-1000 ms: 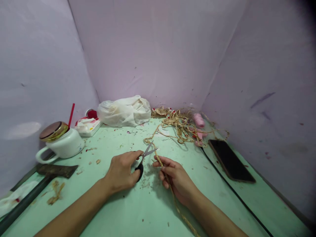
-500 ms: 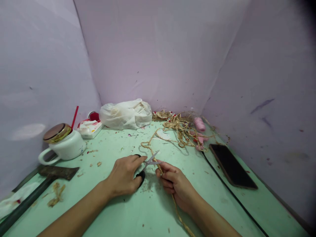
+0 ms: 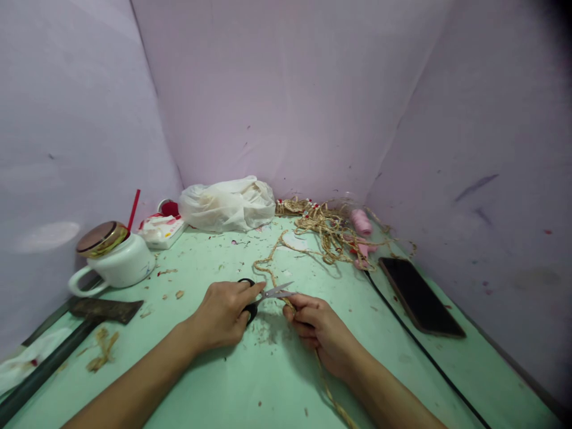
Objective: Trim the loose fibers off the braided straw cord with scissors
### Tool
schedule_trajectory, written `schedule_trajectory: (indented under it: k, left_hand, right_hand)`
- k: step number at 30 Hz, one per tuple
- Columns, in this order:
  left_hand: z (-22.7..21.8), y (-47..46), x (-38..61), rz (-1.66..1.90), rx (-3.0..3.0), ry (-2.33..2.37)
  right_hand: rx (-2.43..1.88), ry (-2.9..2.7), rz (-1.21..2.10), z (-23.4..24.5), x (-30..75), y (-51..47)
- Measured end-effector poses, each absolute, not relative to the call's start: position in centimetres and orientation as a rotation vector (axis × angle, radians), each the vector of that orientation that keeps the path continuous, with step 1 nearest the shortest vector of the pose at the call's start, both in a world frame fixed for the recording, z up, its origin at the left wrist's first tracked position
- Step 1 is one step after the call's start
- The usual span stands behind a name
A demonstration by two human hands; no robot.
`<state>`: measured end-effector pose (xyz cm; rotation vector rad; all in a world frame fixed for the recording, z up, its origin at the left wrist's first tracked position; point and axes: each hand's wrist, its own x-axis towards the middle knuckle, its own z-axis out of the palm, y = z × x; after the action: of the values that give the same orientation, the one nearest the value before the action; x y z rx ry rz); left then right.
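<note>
My left hand [image 3: 227,310] is closed on the black handles of a small pair of scissors [image 3: 270,294], thumb in one loop. Their blades are slightly apart and point right, lying over a braided straw-coloured cord [image 3: 270,271] close to my right fingertips. Pinched in my right hand [image 3: 315,325] is that same cord. One end runs down below the hand toward the near edge; the other winds away to a tangled heap of cord [image 3: 328,235] at the back. Whether the blades touch the strands I cannot tell.
To the left stand a white mug [image 3: 120,262] with a gold-rimmed lid and a hammer [image 3: 96,313]. A white plastic bag [image 3: 227,205] lies at the back. On the right are a phone [image 3: 420,298], a black cable [image 3: 415,348], a pink thread spool [image 3: 360,222] and a pink tool [image 3: 364,253].
The scissor blades have moved closer together over the cord, and my left fingers have drawn in on the handles. My right hand keeps nearly the same place.
</note>
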<state>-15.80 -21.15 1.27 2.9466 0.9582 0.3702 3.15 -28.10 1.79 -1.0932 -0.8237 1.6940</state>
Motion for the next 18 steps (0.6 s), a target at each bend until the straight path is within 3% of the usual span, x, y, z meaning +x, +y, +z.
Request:
schedule_trajectory:
  k: [7,14,18]
  left_hand:
    - [1.5,-20.8,-15.9,0.394,2.894,0.936]
    - [2.1,-20.2,-16.1,0.710,2.398,1.139]
    - [2.4,-21.1,-15.8,0.667,2.565,0.988]
  right_hand:
    - [-1.053,-0.791,1.706,2.2,3.4,-28.2]
    - [-0.981,-0.679,1.743,2.0,3.6,-28.1]
    - [-0.911,-0.655,1.786,1.9,3.7,-28.1]
